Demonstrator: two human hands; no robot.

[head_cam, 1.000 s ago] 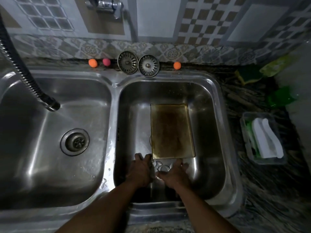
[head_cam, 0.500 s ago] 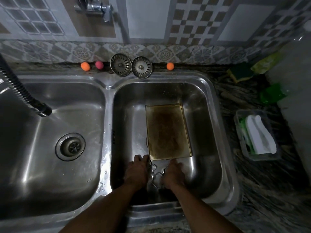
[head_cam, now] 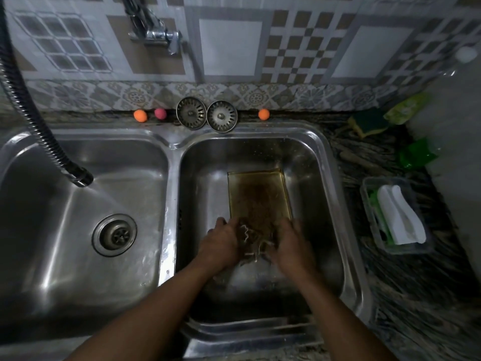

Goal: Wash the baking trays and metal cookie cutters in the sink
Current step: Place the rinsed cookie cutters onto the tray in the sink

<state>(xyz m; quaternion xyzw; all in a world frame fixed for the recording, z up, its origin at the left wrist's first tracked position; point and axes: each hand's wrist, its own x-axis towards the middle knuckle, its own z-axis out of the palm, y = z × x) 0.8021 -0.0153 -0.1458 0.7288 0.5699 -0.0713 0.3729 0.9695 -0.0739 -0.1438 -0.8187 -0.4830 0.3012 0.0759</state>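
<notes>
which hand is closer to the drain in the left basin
Left. The left hand is in the right basin, just across the divider from the drain; the right hand is farther right, beyond the cookie cutters.

Two round slotted metal strainer plugs (head_cam: 191,113) (head_cam: 221,116) are propped side by side at the back edge of the dark marbled countertop (head_cam: 416,295). A small orange ball (head_cam: 140,116) and a pink ball (head_cam: 160,113) are seen to their left, and another orange ball (head_cam: 264,114) to their right. A clear plastic tub (head_cam: 371,201) holding a white folded object (head_cam: 398,217) is set near the right edge.
</notes>
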